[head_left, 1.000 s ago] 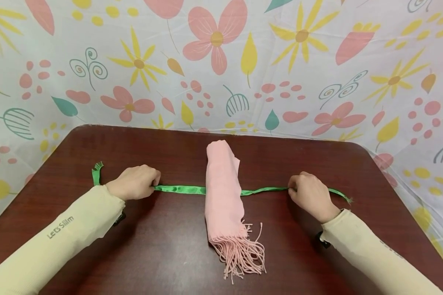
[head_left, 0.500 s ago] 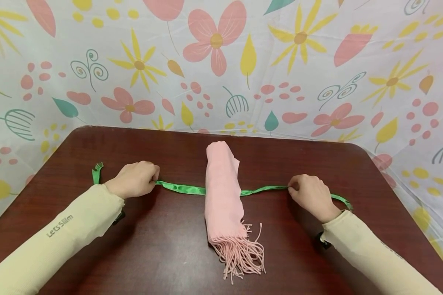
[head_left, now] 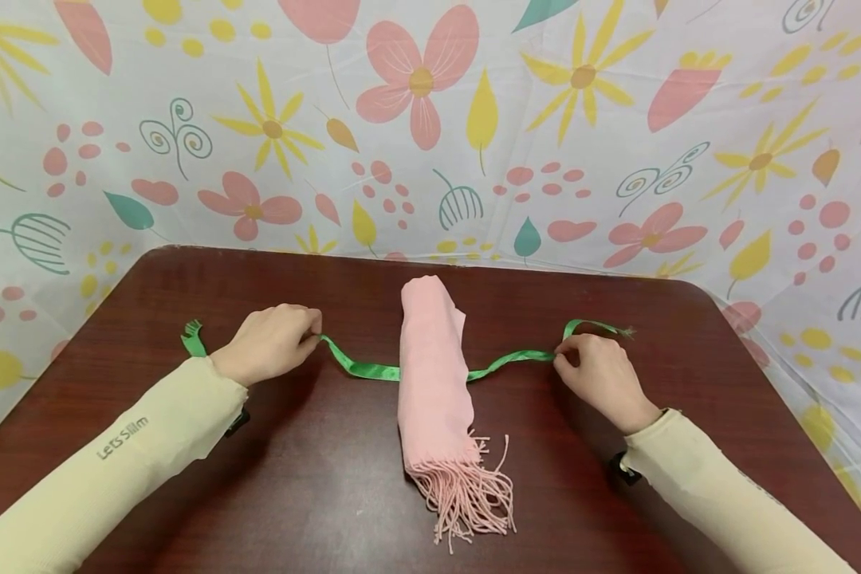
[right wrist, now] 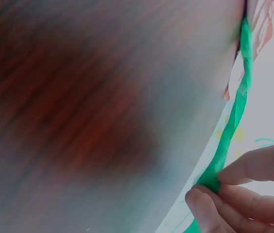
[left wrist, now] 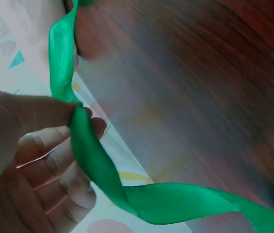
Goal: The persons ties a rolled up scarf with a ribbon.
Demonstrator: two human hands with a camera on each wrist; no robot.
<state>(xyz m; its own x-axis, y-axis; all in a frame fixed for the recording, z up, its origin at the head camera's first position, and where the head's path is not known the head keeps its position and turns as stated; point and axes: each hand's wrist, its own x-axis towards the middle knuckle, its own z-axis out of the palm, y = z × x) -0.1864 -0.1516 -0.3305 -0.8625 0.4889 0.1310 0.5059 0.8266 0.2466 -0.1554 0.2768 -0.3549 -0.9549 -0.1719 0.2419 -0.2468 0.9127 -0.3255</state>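
Note:
A folded pink scarf (head_left: 436, 375) with a fringe at its near end lies lengthwise mid-table. Beneath it runs a green ribbon (head_left: 373, 371), coming out on both sides. On the left, my left hand (head_left: 271, 341) pinches the ribbon between thumb and forefinger, lifted above the table; the left wrist view shows the ribbon (left wrist: 95, 153) twisting through that pinch. My right hand (head_left: 603, 375) pinches the other side near the scarf's right, and in the right wrist view the ribbon (right wrist: 231, 128) stretches up from the fingertips toward the scarf. A frayed ribbon end shows past each hand.
The dark brown wooden table (head_left: 351, 494) has rounded far corners. Behind it hangs a white cloth (head_left: 430, 183) printed with flowers and leaves. The scarf's fringe (head_left: 469, 502) spreads toward the near edge.
My left hand has risen and moved slightly right, so the ribbon on that side slopes up from the scarf. The ribbon's right end has swung from beside the right wrist to beyond the hand.

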